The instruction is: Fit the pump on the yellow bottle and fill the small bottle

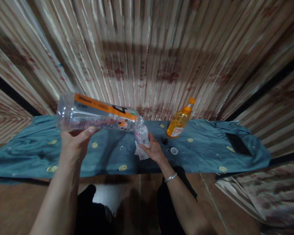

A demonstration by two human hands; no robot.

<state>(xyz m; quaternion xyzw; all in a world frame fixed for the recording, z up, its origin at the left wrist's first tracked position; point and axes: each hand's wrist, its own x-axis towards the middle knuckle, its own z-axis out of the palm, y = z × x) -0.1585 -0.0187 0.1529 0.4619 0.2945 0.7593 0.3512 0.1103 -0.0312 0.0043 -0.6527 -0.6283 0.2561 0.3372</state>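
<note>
My left hand (75, 142) is closed round the base end of a large clear plastic bottle (100, 112) with an orange and grey label. The bottle is tipped nearly level, its neck pointing right at the mouth of a small clear bottle (142, 134). Whether the two mouths touch, I cannot tell. My right hand (153, 147) grips the small bottle, which stands on a crumpled white tissue (140, 153). To the right of that hand lie a small black cap (165, 141) and a white round cap (173, 150).
An orange pump bottle (178, 122), part full of amber liquid, stands behind and right of my right hand. A black phone (238, 144) lies at the right end of the teal patterned cloth (107, 156). Pleated curtains (142, 58) hang close behind the table.
</note>
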